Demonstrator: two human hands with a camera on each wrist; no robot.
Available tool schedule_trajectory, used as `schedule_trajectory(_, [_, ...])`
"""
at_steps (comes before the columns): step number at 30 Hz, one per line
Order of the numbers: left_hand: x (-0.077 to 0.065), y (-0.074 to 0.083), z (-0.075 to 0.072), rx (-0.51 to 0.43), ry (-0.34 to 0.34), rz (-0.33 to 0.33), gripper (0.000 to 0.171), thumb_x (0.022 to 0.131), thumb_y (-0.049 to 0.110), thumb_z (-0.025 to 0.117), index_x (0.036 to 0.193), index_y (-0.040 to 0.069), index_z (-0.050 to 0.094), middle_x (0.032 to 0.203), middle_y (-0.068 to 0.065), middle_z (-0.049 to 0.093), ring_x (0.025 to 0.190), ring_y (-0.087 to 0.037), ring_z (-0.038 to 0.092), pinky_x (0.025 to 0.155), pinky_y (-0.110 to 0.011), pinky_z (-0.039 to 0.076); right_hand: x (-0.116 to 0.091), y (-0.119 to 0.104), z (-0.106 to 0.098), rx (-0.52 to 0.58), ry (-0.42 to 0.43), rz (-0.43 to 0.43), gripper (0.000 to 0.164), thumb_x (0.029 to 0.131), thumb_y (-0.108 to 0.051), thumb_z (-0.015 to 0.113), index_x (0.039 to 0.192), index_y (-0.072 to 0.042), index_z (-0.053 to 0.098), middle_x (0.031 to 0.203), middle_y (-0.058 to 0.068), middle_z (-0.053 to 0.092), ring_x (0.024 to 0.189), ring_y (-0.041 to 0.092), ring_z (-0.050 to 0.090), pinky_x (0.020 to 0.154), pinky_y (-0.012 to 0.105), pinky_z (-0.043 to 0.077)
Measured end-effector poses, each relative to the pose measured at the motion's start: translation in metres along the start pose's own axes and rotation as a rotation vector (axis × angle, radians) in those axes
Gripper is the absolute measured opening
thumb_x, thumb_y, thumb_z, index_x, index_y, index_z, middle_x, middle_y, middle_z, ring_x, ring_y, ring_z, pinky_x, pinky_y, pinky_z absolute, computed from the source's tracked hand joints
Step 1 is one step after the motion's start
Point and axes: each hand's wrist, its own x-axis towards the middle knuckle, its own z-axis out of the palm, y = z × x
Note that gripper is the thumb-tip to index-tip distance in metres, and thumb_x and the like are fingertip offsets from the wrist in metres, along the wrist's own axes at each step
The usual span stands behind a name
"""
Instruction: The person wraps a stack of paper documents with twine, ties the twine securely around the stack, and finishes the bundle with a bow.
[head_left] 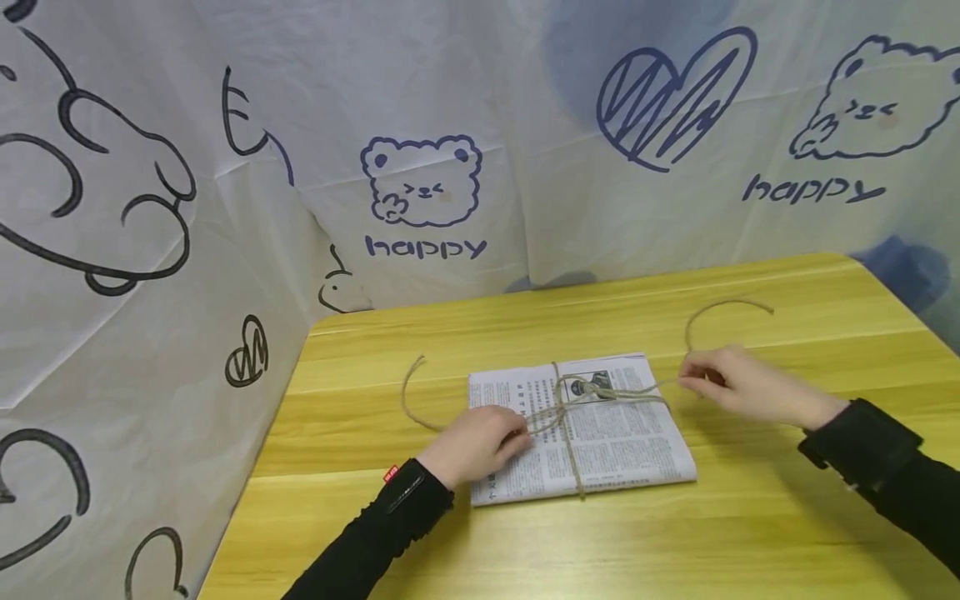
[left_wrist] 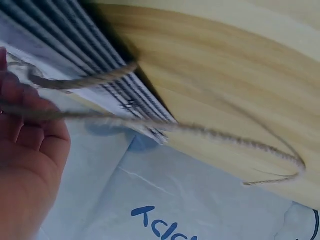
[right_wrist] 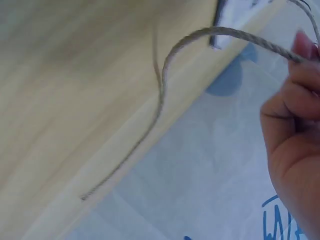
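Note:
A stack of folded newspapers (head_left: 615,450) lies on the table, with twine (head_left: 573,462) crossing it both ways and looped at a knot near the middle. My left hand (head_left: 483,442) is over the stack's left part and pinches the twine left of the knot; a loose tail curves away behind it. In the left wrist view, that twine (left_wrist: 215,134) runs across the fingers and past the stack's layered edge. Off the stack's right side, my right hand (head_left: 738,387) pinches the other strand between thumb and fingers. Its free tail (right_wrist: 162,90) bends out over the table in the right wrist view.
The yellow wood-grain table (head_left: 570,550) reaches back to a white cloth (head_left: 540,100) printed with bears, hearts and lettering. More of this cloth hangs along the left side. Black bands (head_left: 870,442) sit round both wrists.

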Motion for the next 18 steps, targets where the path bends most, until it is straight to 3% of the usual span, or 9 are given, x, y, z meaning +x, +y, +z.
schedule_trajectory(9, [-0.009,0.022,-0.003,-0.028,0.028,0.027,0.034,0.105,0.030,0.054,0.073,0.021,0.055,0.063,0.011,0.047,0.057,-0.001,0.042,0.059,-0.017,0.034,0.046,-0.014,-0.011,-0.064,0.200,0.086,0.014,0.105,-0.018,0.056,0.099,-0.010,0.067,0.069,-0.004,0.057,0.056,0.002,0.044,0.055,0.023,0.038])
schedule_trajectory(18, [-0.014,0.044,0.007,0.010,0.013,0.094,0.036,0.105,0.030,0.055,0.069,0.023,0.054,0.063,0.015,0.048,0.058,0.003,0.043,0.060,-0.013,0.034,0.100,-0.018,-0.011,-0.057,0.231,0.155,0.020,0.106,-0.016,0.052,0.106,-0.001,0.067,0.082,0.010,0.066,0.069,0.018,0.057,0.065,0.033,0.047])
